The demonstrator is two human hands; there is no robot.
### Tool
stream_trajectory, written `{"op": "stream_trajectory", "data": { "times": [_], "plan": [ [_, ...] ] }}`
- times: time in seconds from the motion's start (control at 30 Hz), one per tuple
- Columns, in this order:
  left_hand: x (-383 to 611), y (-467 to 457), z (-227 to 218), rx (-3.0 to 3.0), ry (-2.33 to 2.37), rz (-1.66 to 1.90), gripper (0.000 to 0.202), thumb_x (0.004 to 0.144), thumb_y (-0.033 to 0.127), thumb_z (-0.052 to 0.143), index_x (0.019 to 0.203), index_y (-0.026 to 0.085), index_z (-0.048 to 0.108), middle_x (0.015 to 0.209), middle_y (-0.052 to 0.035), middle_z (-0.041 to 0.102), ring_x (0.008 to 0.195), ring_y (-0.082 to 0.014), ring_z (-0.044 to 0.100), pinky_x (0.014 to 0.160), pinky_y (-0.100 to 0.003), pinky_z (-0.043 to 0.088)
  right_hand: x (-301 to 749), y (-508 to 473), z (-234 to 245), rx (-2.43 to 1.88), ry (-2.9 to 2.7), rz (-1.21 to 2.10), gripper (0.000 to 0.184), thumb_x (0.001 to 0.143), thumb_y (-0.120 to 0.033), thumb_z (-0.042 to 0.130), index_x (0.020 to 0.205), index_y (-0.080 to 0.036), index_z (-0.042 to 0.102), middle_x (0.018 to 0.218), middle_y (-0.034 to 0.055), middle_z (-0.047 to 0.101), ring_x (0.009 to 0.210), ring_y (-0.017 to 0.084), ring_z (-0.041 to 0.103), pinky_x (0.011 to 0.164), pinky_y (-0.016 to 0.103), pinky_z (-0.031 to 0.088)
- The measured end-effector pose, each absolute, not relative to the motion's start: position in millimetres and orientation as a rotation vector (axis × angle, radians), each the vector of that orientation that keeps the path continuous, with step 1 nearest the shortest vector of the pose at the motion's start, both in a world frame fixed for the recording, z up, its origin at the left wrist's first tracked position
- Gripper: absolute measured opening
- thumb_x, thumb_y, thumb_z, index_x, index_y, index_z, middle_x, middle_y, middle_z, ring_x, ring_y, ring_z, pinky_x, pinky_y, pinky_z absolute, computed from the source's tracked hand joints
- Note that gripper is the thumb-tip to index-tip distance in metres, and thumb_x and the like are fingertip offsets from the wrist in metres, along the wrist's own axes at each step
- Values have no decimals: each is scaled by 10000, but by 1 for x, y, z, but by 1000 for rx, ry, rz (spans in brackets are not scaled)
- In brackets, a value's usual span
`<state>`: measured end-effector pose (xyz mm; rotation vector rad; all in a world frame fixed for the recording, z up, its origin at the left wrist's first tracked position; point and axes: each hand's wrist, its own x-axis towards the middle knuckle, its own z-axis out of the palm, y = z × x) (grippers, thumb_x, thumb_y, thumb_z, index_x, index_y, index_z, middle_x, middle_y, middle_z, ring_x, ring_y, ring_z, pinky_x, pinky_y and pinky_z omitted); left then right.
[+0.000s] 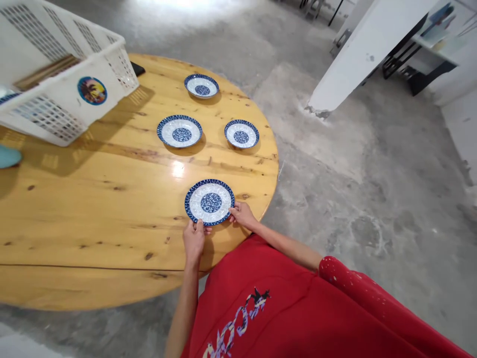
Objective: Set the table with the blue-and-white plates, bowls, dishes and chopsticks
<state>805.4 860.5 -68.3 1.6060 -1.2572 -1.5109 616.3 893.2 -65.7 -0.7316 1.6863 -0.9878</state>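
A blue-and-white plate [210,203] is between my hands, near the table's edge in front of me. My left hand [194,240] grips its near rim, thumb on top and fingers underneath. On the right side of the same rim, my right hand [241,215] is closed in a pinch. Whether the plate touches the wood or is slightly raised, I cannot tell. Beyond it lie three more patterned dishes: a wider plate [179,132], a smaller plate [242,134] to its right, and a deeper-looking dish [201,86] farthest away.
The round wooden table [112,209] bears everything. A white plastic basket [108,99] with a round sticker stands at the far left, brown flat pieces inside. A dark flat object [137,68] lies behind it; a light-blue item [9,156] is at the left edge. A white pillar [346,64] rises beyond.
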Motion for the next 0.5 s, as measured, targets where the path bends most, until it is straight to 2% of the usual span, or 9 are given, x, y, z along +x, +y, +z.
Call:
{"op": "stream_trajectory", "data": {
  "times": [0.27, 0.5],
  "plan": [
    [806, 858, -69, 1597, -1236, -1510, 255, 814, 457, 557, 840, 203, 547, 645, -15, 662, 574, -211, 652, 586, -330, 541, 614, 892, -67, -780, 1665, -984, 139, 854, -172, 549, 717, -191, 539, 524, -42, 594, 452, 116, 612, 422, 167, 438],
    [814, 865, -65, 1585, -1174, -1573, 408, 812, 595, 554, 851, 189, 572, 699, -50, 691, 596, -212, 650, 600, -340, 539, 592, 894, -63, -613, 1728, -1073, 197, 897, -228, 553, 714, -169, 593, 589, -6, 636, 439, 97, 581, 401, 165, 418]
  ]
}}
